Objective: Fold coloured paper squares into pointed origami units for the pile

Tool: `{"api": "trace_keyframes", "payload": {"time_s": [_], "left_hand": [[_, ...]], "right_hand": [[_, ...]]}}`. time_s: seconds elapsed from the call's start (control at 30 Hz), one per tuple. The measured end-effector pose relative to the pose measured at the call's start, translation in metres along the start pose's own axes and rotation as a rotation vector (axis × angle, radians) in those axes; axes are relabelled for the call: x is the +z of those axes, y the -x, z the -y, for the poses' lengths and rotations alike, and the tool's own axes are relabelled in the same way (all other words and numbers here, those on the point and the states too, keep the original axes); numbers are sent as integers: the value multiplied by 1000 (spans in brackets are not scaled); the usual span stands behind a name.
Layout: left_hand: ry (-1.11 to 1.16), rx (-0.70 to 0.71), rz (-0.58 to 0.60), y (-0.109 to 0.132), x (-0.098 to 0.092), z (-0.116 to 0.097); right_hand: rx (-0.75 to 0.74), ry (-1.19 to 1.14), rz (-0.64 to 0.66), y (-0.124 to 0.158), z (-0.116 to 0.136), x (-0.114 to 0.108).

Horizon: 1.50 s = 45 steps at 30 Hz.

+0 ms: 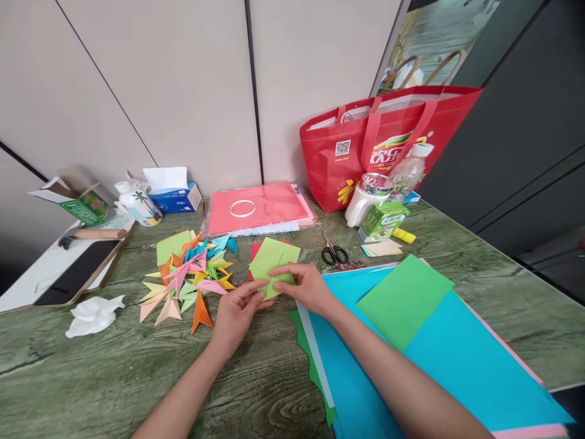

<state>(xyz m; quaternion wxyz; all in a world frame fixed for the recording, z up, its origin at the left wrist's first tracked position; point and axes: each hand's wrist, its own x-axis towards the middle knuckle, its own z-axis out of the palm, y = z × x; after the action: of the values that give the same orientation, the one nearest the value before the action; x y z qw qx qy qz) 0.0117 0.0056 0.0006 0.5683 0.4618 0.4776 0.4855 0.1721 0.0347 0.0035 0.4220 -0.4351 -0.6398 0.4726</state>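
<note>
Creasing appears to be the step in hand. The left hand (237,311) and right hand (306,286) each pinch the near edge of a light green paper square (274,259), fingertips pressed on a fold. The square lies flat on the tabletop (91,378), just beyond the fingertips, over a red sheet (254,250). The next fold calls for aligned edges and firm fingertip pressure. A stack of large sheets (411,366) lies under the right forearm and crowds the working area. A pile of folded paper points (187,274) sits just left of the hands. Scissors (334,252) lie beyond the right hand. Farther beyond are a pink paper pack (260,207) and a red bag (388,140).
</note>
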Motion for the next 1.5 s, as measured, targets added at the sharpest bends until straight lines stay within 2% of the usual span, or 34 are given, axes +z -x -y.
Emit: {"api": "trace_keyframes", "payload": {"time_s": [0.2,0.5,0.8,1.03,1.2,1.5], "left_hand": [[-10,7,-18,0,0,-1],[-32,-15,39,2,-1,-1],[-37,3,33,2,0,-3],[-49,-2,100,3,0,-5],[5,-51,156,1,-3,-3],[-21,-41,103,5,1,-5]], "right_hand": [[-19,38,-6,-1,-2,-2],[-28,38,-35,-1,1,-3],[9,-59,-10,0,0,-2],[13,-147,34,-1,-4,-1],[19,-106,51,0,-1,-1],[63,-259,113,-2,-8,-3]]}}
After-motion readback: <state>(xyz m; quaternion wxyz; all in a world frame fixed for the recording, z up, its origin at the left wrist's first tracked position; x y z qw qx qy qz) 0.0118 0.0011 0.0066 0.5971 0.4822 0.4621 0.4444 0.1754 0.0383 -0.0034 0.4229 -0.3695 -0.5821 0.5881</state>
